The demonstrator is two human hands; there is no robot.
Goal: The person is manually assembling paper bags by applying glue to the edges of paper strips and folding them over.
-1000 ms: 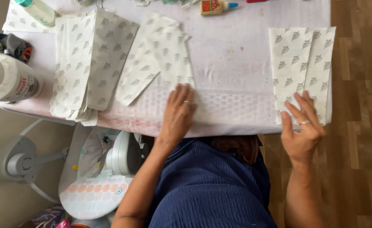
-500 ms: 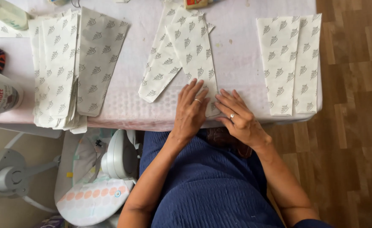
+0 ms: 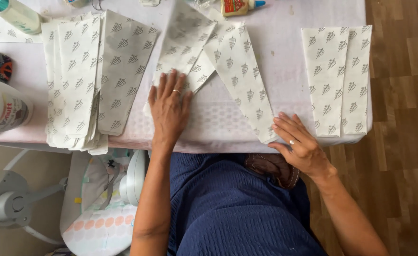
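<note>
A: Where do the fingers rest?
B: Left hand (image 3: 169, 110), fingers slightly spread, lies flat on one leaf-printed paper piece (image 3: 183, 40). Right hand (image 3: 298, 142), fingers close together, presses the long printed strip (image 3: 241, 71) at the table edge (image 3: 209, 144).
A: And the glue bottle (image 3: 240, 6)?
B: Beyond both pieces.

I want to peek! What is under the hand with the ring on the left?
The left hand lies flat on a patterned paper piece over the white tablecloth. Anything beneath the palm is covered.
</note>
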